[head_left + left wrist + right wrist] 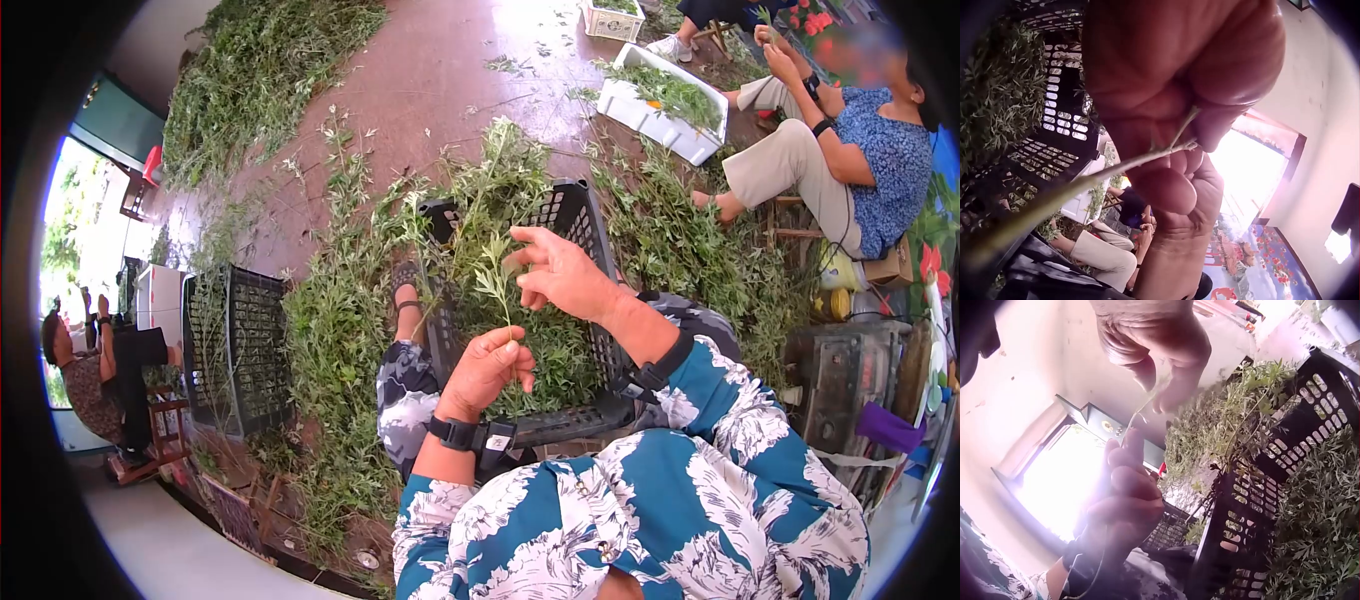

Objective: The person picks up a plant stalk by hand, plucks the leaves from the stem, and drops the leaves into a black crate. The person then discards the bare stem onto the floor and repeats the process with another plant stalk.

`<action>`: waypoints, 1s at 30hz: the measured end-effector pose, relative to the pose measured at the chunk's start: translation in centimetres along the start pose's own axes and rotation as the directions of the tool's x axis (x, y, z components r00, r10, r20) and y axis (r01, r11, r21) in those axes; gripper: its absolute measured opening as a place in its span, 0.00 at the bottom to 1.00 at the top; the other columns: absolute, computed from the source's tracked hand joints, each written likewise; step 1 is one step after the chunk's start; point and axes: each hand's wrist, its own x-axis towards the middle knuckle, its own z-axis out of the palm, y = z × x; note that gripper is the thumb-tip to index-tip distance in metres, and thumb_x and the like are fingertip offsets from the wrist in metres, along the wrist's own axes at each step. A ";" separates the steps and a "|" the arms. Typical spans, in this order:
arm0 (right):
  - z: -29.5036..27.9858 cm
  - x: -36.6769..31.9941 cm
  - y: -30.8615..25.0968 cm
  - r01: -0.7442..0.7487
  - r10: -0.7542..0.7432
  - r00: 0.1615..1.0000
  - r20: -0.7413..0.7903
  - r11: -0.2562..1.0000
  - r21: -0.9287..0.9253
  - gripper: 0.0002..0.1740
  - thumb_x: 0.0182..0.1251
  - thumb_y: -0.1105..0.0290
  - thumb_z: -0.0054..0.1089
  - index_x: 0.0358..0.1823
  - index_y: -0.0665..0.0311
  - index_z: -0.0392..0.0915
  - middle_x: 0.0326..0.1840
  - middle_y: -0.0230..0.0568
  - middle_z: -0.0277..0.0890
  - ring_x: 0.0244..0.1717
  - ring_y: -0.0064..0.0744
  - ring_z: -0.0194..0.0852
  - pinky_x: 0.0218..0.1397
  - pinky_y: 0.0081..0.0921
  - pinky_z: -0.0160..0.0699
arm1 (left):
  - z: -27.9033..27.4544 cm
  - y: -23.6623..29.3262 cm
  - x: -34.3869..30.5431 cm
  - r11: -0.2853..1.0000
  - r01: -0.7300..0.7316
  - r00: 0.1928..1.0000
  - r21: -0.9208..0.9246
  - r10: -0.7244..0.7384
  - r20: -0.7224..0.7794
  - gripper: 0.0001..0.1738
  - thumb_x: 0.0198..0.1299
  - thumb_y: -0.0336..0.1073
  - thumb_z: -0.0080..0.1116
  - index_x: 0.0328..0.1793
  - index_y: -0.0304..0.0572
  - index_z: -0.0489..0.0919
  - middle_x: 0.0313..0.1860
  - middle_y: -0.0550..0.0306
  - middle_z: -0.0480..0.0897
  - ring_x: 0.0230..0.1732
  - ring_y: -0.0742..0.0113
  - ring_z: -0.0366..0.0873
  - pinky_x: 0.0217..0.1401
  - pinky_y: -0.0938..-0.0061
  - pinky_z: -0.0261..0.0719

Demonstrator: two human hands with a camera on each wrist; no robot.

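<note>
"Which way is the mugwort-like sprig (pixel 494 278) lying?"

"It's pointing away from the wearer's body, above the black slatted crate (pixel 572 425). Its long axis is running from the left hand (pixel 485 372) toward the leafy tip, and its bare tail is trailing past that hand toward the left wrist."

"So which hand is nearer?"

"The left; it's gripping the stem, thumb and fingertips pinching it partway along. The right hand (pixel 572 280) is hovering farther out, just beside the leaves and to the right of them."

"Is that one holding anything?"

"I can't tell. Its fingers are bending toward the thumb with a narrow gap, and the right wrist view is showing the sprig passing there, but blur is hiding any contact."

"And below?"

"Loose greenery (pixel 550 360) is filling much of the crate, and taller stalks (pixel 500 165) are leaning across its far end."

"Any brand or writing?"

"A small white label (pixel 499 442) is showing beside the black wrist strap (pixel 453 433) on the left arm, but its marks are too small for reading. I'm making out no brand on the crate."
</note>
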 end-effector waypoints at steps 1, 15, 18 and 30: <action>0.1 -0.1 -0.3 -0.009 0.007 1.000 0.029 0.999 0.047 0.32 0.55 0.80 0.48 0.64 0.67 0.53 0.48 0.46 0.71 0.28 0.25 0.73 0.28 0.20 0.75 | 0.0 0.0 0.0 1.000 0.000 1.000 -0.004 0.000 0.016 0.14 0.60 0.33 0.53 0.51 0.38 0.72 0.33 0.55 0.81 0.33 0.63 0.79 0.29 0.65 0.78; 0.3 -0.2 -0.3 0.029 -0.027 0.998 0.050 0.999 -0.031 0.33 0.53 0.81 0.50 0.63 0.68 0.54 0.26 0.35 0.72 0.24 0.22 0.72 0.28 0.19 0.74 | -0.2 -0.1 0.1 0.997 0.056 0.998 0.052 -0.057 0.017 0.15 0.59 0.36 0.55 0.50 0.36 0.73 0.31 0.51 0.80 0.29 0.63 0.78 0.27 0.65 0.77; 0.4 -0.2 -0.2 0.101 -0.100 0.995 0.017 0.981 -0.166 0.32 0.52 0.81 0.50 0.62 0.69 0.56 0.26 0.35 0.73 0.24 0.21 0.72 0.28 0.19 0.72 | 0.0 -0.2 0.1 0.997 0.052 0.999 0.050 -0.052 0.006 0.15 0.58 0.36 0.56 0.48 0.35 0.74 0.30 0.51 0.80 0.29 0.62 0.78 0.27 0.66 0.77; -0.5 0.1 -0.6 0.041 -0.043 0.999 0.000 0.961 -0.275 0.29 0.51 0.80 0.48 0.59 0.70 0.61 0.39 0.47 0.77 0.26 0.25 0.74 0.29 0.22 0.73 | -0.4 0.3 -0.4 0.997 -0.005 1.000 0.074 0.007 -0.024 0.11 0.57 0.34 0.57 0.43 0.35 0.75 0.30 0.54 0.80 0.28 0.63 0.78 0.27 0.66 0.79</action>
